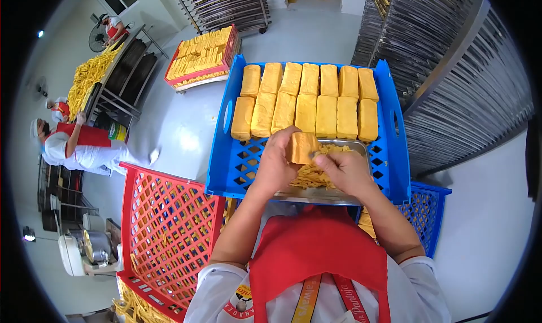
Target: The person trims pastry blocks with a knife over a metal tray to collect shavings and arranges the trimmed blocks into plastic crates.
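My left hand (pixel 275 160) grips a yellow-orange loaf (pixel 304 148) with its fingers wrapped round the loaf's left side. At the loaf's right side my right hand (pixel 341 166) is closed, thumb pressed on a small dark thing too hidden to name. Below both hands lies a metal tray (pixel 367 153) holding thin yellow trimmings (pixel 311 176). The tray rests at the near side of a blue crate (pixel 223 170). Two rows of yellow loaves (pixel 305 114) stand side by side in the crate's far part.
A red crate (pixel 129 210) stands tilted at the left, another blue crate (pixel 439 194) at the lower right. Beyond are a loaded red crate (pixel 233 43) and metal racks (pixel 451 69). Several people work at the left, one in a red apron (pixel 90 135), by a table of yellow strips (pixel 93 74).
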Demonstrator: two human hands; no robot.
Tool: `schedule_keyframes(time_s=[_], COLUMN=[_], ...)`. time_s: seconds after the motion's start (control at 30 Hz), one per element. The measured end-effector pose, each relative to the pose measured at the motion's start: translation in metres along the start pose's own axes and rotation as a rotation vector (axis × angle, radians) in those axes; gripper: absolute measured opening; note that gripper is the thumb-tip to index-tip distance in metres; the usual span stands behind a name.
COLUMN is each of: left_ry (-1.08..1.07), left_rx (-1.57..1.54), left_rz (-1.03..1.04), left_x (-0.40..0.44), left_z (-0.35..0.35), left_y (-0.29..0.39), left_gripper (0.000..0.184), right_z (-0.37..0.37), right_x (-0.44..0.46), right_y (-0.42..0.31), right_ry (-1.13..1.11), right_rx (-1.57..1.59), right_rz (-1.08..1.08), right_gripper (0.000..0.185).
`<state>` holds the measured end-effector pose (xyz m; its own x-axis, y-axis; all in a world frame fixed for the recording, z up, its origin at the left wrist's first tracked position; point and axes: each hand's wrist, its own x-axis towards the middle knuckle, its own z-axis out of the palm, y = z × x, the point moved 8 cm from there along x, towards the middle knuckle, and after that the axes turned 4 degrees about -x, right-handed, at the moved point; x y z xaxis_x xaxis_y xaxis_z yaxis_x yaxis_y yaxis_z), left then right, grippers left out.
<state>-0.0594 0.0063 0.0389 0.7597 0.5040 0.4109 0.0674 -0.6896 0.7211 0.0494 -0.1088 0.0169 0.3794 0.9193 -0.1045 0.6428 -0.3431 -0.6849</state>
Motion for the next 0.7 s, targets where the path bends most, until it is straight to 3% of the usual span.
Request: schedule_keyframes(time_s=[0.07, 0.17, 0.3, 0.47, 0.6, 0.7], left_ry=[0.022, 0.148, 0.154, 0.277, 0.229, 0.316], left_rx=[-0.131, 0.033, 0.170, 0.211, 0.247, -0.512], left_rz=[-0.181, -0.089, -0.130, -0.023, -0.090, -0.554], left_x=[-0.002, -0.003, -0.009, -0.015, -0.011, -0.013], left_z=[-0.002, -0.005, 0.003, 0.005, 0.000, -0.007], left_y=[-0.011, -0.001, 0.011, 0.018, 0.011, -0.036], left_gripper=[0.067, 0.075, 0.075, 0.073, 0.076, 0.069], right_z=[-0.020, -0.020, -0.011, 0.007, 0.003, -0.021], right_x=[-0.001, -0.008, -0.007, -0.002, -0.003, -0.006], right_y=[0.007, -0.004, -0.007, -0.004, -0.006, -0.005], right_ry=[0.216, 0.238, 0.312, 0.135, 0.036, 0.103], right_rx=[-0.021, -0.077, -0.070, 0.172, 0.186, -0.050], right_rz=[0.031, -0.002, -0.027, 0.012, 0.043, -0.022], right_gripper=[0.066, 0.071, 0.075, 0.070, 0.066, 0.057])
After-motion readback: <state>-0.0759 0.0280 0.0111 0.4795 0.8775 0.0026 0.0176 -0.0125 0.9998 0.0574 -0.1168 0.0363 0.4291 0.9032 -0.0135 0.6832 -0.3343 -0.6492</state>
